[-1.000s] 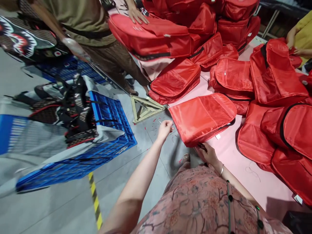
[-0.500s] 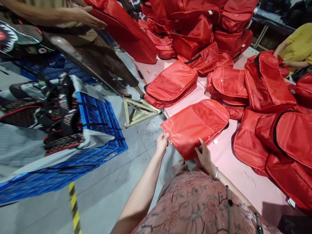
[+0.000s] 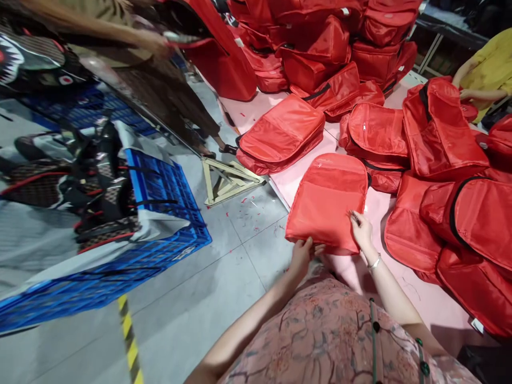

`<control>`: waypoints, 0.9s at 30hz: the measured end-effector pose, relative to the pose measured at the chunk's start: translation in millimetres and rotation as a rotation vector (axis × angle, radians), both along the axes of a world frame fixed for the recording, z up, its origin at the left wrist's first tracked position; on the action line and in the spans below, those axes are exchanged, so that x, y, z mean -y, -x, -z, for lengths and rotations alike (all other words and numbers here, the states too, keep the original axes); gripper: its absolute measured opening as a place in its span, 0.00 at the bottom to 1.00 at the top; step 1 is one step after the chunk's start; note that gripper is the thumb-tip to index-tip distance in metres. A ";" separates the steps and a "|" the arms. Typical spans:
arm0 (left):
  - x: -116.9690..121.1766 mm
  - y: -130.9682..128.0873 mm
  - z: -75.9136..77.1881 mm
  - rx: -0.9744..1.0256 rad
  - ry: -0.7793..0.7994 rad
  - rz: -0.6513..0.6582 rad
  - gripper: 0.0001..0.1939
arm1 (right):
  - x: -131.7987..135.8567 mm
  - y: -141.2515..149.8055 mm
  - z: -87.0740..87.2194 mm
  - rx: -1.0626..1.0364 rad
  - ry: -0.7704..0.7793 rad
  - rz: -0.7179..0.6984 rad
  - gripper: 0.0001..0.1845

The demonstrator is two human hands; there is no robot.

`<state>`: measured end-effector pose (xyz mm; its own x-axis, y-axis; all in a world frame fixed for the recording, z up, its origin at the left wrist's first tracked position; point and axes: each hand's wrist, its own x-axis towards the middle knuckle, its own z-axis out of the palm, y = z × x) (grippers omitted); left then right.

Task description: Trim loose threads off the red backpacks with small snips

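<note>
A flat, inside-out-looking red backpack (image 3: 328,205) lies in front of me at the edge of the pink tabletop, its lining and a small zip showing. My left hand (image 3: 303,255) pinches its near bottom edge between thumb and fingers. At the right side edge of the same backpack, my right hand (image 3: 362,232) is closed, with a small dark tool (image 3: 356,217) among the fingers, too small to name. A second red backpack (image 3: 282,133) lies just beyond it.
Red backpacks (image 3: 432,213) lie piled on the pink table (image 3: 404,280) to the right and back. A blue crate (image 3: 172,197) of dark bags stands left, near a wooden triangular frame (image 3: 230,184). One person (image 3: 168,90) handles a red bag; another wears a yellow top (image 3: 488,69).
The backpack has turned so its bottom edge faces me. My left hand has moved right and nearer with that edge; my right hand has moved right and farther away along its side.
</note>
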<state>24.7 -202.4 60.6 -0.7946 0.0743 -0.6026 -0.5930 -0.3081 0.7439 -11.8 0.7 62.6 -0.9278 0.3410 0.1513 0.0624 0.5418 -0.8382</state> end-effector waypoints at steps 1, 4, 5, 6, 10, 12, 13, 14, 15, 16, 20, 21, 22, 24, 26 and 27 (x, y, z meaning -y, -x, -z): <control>-11.6 -1.7 -0.6 -0.006 -0.028 0.083 0.16 | -7.8 5.0 -5.3 -0.010 -0.007 0.015 0.19; -36.3 -4.0 -3.9 -0.041 -0.068 0.379 0.20 | -18.1 13.1 -22.3 -0.039 -0.003 0.035 0.19; -38.9 -4.5 -5.5 -0.062 -0.064 0.481 0.20 | -16.7 11.8 -27.0 -0.046 0.011 0.034 0.19; -38.2 -5.0 -7.0 -0.091 -0.049 0.573 0.20 | -13.2 7.9 -30.7 -0.047 0.032 0.028 0.19; -6.7 -7.1 -10.7 -0.289 0.157 0.681 0.15 | 9.9 -30.9 -32.1 0.067 0.134 -0.052 0.19; 16.0 -6.5 -9.0 -0.393 0.340 0.558 0.15 | 20.4 -56.7 -26.1 0.171 0.167 -0.081 0.20; 25.9 -5.5 -7.3 -0.441 0.437 0.487 0.15 | 24.6 -68.7 -22.6 0.221 0.185 -0.085 0.20; 33.9 -3.8 -5.1 -0.489 0.528 0.424 0.16 | 28.1 -79.2 -19.2 0.264 0.203 -0.081 0.20; 39.7 -1.6 -2.9 -0.544 0.605 0.382 0.15 | 30.9 -87.9 -16.3 0.297 0.216 -0.075 0.20; 43.2 1.0 -0.8 -0.603 0.664 0.364 0.14 | 33.2 -94.4 -13.9 0.318 0.222 -0.069 0.20; 41.7 15.2 2.2 -0.825 0.759 0.440 0.12 | 38.3 -101.5 -10.8 0.326 0.191 -0.122 0.18; 39.9 19.2 1.2 -0.865 0.769 0.475 0.11 | 39.0 -100.2 -10.9 0.321 0.178 -0.152 0.18; 38.3 23.1 -0.6 -0.900 0.776 0.514 0.11 | 39.6 -98.6 -11.1 0.311 0.168 -0.181 0.18; 35.8 30.3 -5.4 -0.953 0.778 0.607 0.10 | 41.2 -95.4 -11.4 0.278 0.159 -0.222 0.18; 34.0 35.6 -10.3 -0.987 0.776 0.703 0.09 | 43.2 -93.4 -11.1 0.247 0.162 -0.248 0.18; 33.0 37.1 -12.1 -0.995 0.780 0.742 0.08 | 44.3 -92.9 -10.7 0.233 0.167 -0.255 0.18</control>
